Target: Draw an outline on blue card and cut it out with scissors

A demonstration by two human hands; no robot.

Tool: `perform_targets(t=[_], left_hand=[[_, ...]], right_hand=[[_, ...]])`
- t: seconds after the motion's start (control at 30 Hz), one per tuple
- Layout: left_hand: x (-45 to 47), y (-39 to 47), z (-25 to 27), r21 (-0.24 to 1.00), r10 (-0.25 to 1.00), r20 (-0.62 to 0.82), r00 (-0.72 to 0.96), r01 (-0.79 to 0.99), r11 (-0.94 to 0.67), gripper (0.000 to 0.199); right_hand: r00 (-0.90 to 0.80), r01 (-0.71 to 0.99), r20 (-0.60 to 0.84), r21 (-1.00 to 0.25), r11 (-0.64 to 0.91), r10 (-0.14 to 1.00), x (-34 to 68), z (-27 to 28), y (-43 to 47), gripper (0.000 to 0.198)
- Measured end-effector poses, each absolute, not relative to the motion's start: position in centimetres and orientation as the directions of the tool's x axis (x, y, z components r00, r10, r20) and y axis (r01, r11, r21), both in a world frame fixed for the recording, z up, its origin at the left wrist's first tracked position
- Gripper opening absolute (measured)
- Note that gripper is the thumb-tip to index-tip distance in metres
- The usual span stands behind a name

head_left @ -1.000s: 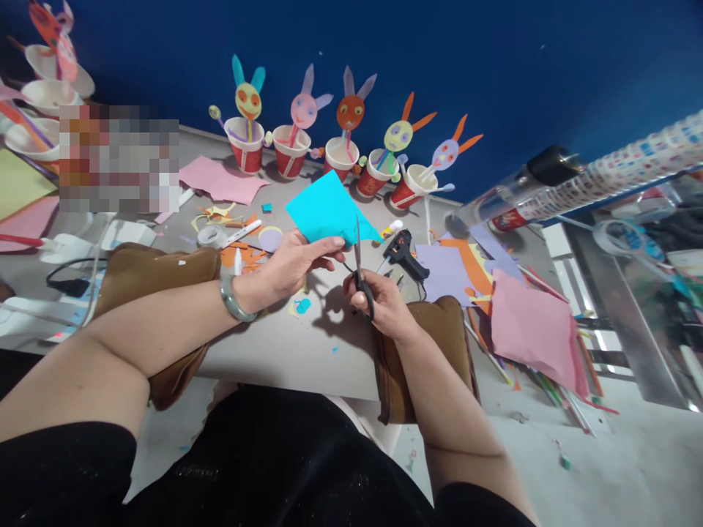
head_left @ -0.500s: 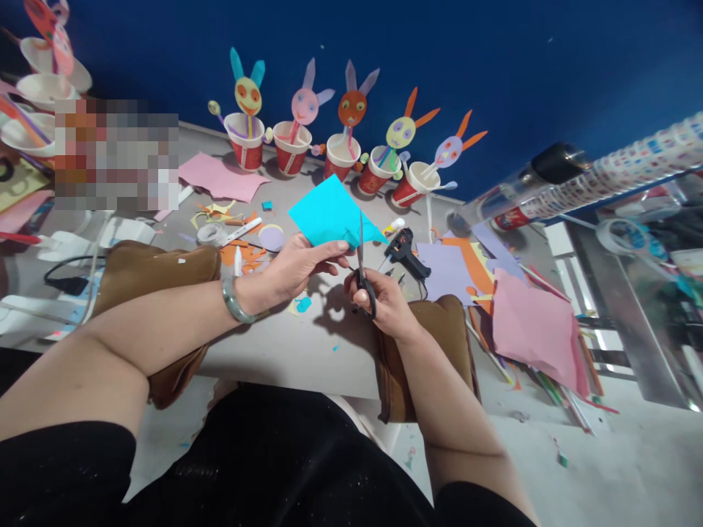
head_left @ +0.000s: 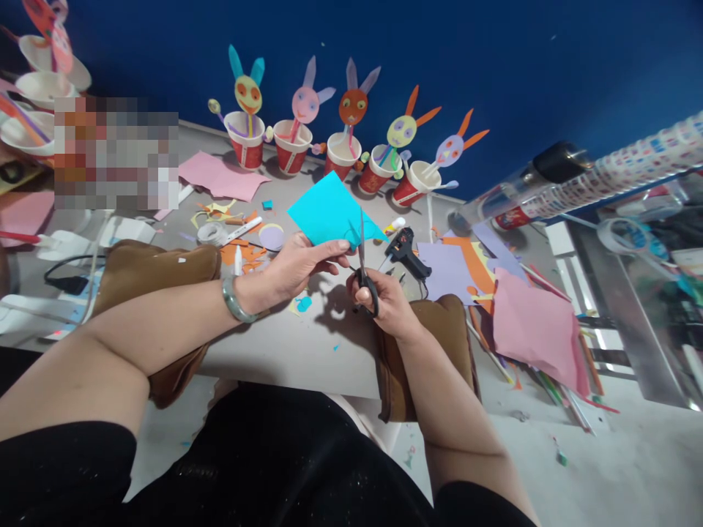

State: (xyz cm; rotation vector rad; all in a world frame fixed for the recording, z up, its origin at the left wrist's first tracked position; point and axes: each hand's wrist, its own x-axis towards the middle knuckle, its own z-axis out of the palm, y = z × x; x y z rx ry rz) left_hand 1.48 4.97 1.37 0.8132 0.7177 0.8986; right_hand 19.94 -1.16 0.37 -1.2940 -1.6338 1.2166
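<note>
Between thumb and fingers, my left hand (head_left: pixel 299 267) pinches the lower edge of a bright blue sheet of paper (head_left: pixel 324 211), held above the table. My right hand (head_left: pixel 381 296) grips black-handled scissors (head_left: pixel 366 282), blades pointing up at the right part of the sheet. Whether the blades are fully closed is hard to tell. Below the hands, a small blue paper scrap (head_left: pixel 304 303) lies on the table. A black glue gun (head_left: pixel 407 254) rests just right of the scissors.
Red and white paper cups (head_left: pixel 291 154) with paper rabbit figures line the back by a blue wall. Brown cushions (head_left: pixel 159 271) lie under both forearms. Pink paper (head_left: pixel 538 329) and purple paper (head_left: pixel 446 271) are at right. Orange scraps (head_left: pixel 250 256) and a tape roll (head_left: pixel 210 233) sit left.
The blue sheet and both hands stay in nearly the same place. The scissors have shifted very slightly to the right.
</note>
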Motion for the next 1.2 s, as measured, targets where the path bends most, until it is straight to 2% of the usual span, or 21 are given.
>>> perform_targets(t=[1.2], left_hand=[[1.10, 5.43, 1.55, 0.860, 0.898, -0.127, 0.422, -0.404, 0.312, 0.032]], right_hand=[[-0.200, 0.241, -0.008, -0.970, 0.041, 0.980, 20.07, 0.01, -1.09, 0.062]])
